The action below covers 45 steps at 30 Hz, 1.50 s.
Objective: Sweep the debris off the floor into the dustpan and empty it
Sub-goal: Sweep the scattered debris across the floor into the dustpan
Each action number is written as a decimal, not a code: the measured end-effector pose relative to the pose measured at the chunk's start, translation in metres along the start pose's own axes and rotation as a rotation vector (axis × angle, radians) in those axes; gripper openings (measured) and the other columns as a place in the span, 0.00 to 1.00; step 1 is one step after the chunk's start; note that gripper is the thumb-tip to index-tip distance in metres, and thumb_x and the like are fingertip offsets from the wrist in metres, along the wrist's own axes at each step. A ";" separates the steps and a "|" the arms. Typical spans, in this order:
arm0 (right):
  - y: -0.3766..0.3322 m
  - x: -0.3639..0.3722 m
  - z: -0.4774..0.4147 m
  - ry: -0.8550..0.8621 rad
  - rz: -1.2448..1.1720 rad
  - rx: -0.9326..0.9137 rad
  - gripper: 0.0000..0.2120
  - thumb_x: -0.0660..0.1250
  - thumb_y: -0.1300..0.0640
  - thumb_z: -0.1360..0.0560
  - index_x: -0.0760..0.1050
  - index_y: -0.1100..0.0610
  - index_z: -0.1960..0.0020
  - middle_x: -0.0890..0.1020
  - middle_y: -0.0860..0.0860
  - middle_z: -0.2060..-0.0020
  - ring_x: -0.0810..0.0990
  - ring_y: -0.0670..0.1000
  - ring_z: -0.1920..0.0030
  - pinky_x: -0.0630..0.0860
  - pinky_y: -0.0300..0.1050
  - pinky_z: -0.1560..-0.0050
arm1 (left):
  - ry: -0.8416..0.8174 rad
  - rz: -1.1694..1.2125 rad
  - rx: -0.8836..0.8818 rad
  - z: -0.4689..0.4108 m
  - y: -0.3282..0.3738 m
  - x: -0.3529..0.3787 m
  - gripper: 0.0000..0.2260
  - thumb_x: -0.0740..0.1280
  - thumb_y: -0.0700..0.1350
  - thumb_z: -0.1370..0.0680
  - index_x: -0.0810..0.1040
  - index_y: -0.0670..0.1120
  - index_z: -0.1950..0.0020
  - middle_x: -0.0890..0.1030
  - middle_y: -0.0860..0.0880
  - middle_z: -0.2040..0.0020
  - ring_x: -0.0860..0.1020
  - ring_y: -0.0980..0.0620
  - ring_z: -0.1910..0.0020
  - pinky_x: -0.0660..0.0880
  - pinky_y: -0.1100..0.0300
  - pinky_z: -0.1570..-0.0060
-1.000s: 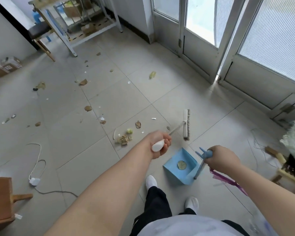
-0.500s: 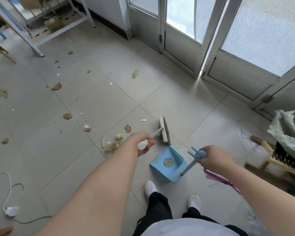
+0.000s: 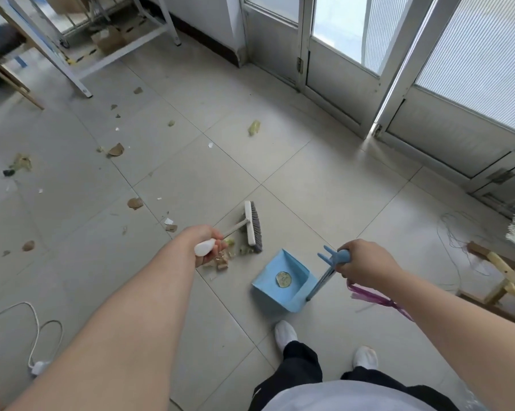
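Observation:
My left hand [image 3: 204, 243] grips the white end of a long-handled broom. Its grey-bristled head [image 3: 252, 226] rests on the floor beside a small pile of green and brown scraps [image 3: 228, 258], just left of the dustpan. My right hand [image 3: 366, 266] holds the blue top of the dustpan handle [image 3: 324, 278]. The light blue dustpan [image 3: 294, 292] stands on the tiles with its mouth toward the broom, and one round greenish scrap [image 3: 283, 279] lies in it. More debris is scattered over the tiles at the left, such as a brown piece [image 3: 135, 203] and a green piece [image 3: 254, 126].
Glass doors [image 3: 428, 69] run along the back right. A white metal rack [image 3: 81, 40] and a stool stand at the back left. A white cable [image 3: 36, 330] lies at the lower left. A wooden frame [image 3: 499, 271] with thin wire sits at the right. My feet [image 3: 285, 335] stand behind the dustpan.
The broom head has swept left and nearer, now lying against the scrap pile close to the dustpan mouth. The view has shifted with my head. The dustpan stays in place.

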State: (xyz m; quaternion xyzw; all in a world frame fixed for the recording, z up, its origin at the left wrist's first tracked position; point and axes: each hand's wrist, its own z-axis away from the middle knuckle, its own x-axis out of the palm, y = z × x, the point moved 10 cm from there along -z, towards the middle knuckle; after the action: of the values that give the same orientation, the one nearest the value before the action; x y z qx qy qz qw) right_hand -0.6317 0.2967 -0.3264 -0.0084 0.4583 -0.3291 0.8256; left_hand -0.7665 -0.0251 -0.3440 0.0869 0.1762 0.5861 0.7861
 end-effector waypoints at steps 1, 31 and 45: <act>-0.003 -0.001 -0.002 0.011 0.012 -0.002 0.06 0.64 0.54 0.28 0.80 0.52 0.59 0.83 0.49 0.65 0.82 0.52 0.61 0.72 0.42 0.67 | 0.020 -0.008 0.014 -0.001 0.003 -0.004 0.05 0.60 0.35 0.20 0.71 0.38 0.55 0.79 0.40 0.68 0.70 0.57 0.87 0.68 0.71 0.86; -0.090 -0.004 -0.045 -0.026 0.193 -0.108 0.06 0.64 0.56 0.29 0.75 0.55 0.64 0.78 0.51 0.69 0.76 0.52 0.67 0.68 0.40 0.69 | 0.100 -0.246 -0.070 0.033 -0.077 -0.113 0.06 0.65 0.36 0.23 0.76 0.41 0.47 0.81 0.43 0.62 0.71 0.56 0.79 0.70 0.68 0.81; -0.149 -0.011 -0.090 0.073 0.093 -0.088 0.05 0.64 0.55 0.28 0.79 0.50 0.57 0.81 0.44 0.70 0.78 0.46 0.69 0.71 0.39 0.74 | 0.216 -0.416 0.118 -0.021 0.052 -0.154 0.09 0.65 0.31 0.26 0.76 0.35 0.46 0.78 0.40 0.65 0.72 0.53 0.85 0.71 0.66 0.77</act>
State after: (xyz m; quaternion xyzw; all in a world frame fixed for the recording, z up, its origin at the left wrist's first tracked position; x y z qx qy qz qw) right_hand -0.7840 0.2120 -0.3238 -0.0113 0.5021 -0.2698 0.8215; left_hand -0.8592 -0.1573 -0.3185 0.0315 0.3072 0.4060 0.8601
